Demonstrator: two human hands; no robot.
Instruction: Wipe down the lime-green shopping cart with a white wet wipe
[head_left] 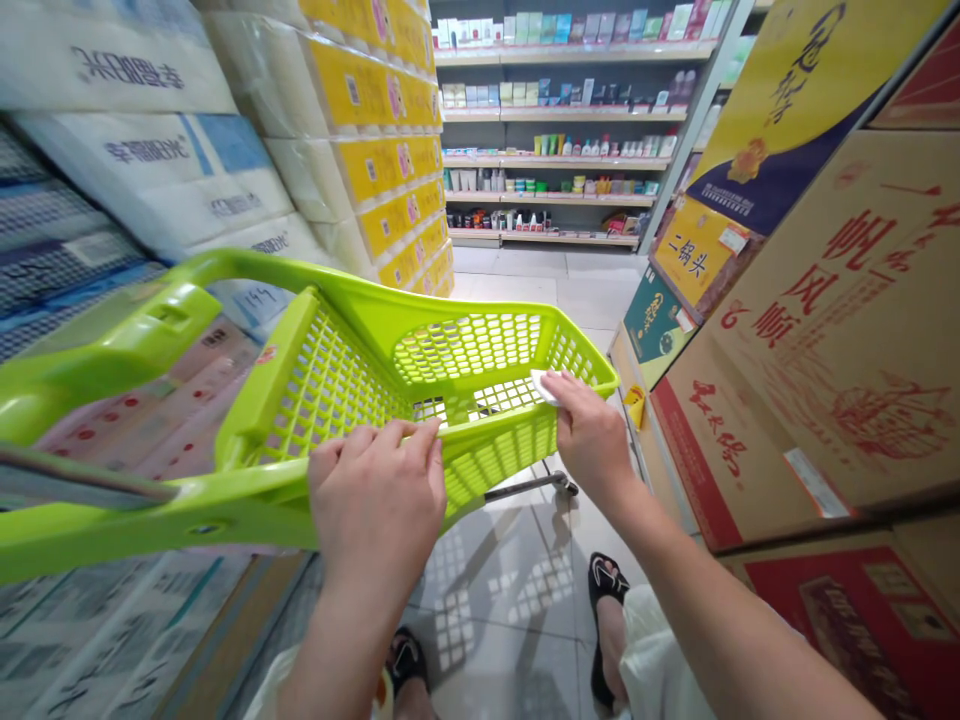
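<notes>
A lime-green plastic shopping cart [480,435] stands crosswise in front of me, its handle end at the left and its narrow end at the right. My left hand [379,465] is curled over the near rim of the basket and grips it. Further right along the same rim, my right hand [589,425] presses a small white wipe [544,387] against the edge near the front corner. Most of the wipe is hidden under the fingers. Through the latticed walls the floor shows, and I see no goods inside the basket.
Wrapped tissue packs [150,150] and yellow-labelled rolls [375,180] are stacked at the left. Cardboard cartons [847,330] rise close on the right. Shelves of bottles and boxes [570,110] stand at the aisle's far end. A cart wheel [564,484] is near my feet.
</notes>
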